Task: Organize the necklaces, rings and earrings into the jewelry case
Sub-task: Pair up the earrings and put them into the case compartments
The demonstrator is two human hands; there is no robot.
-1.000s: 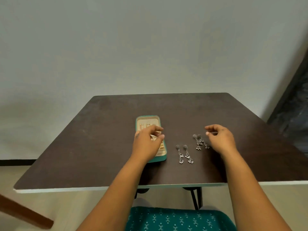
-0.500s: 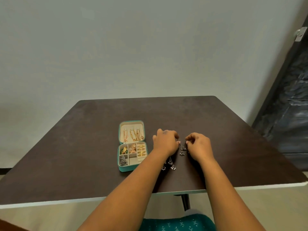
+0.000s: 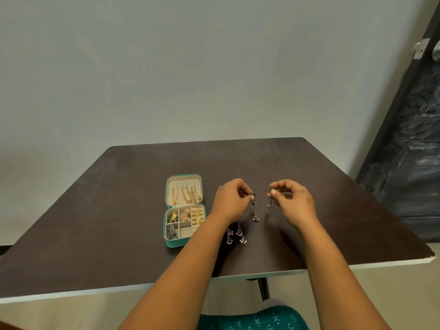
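Each hand pinched one silver drop earring by its top so it hung free, the left hand (image 3: pixel 232 201) holding one (image 3: pixel 255 211) and the right hand (image 3: pixel 294 202) its mate (image 3: pixel 269 204), at three o'clock of the open jewelry case (image 3: pixel 184 210), probably readying the pair for a compartment.

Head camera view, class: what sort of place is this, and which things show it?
Probably a plain room in a home: a dark brown wooden table against a bare pale wall, a dark door with a metal handle, and a teal jewelry case.
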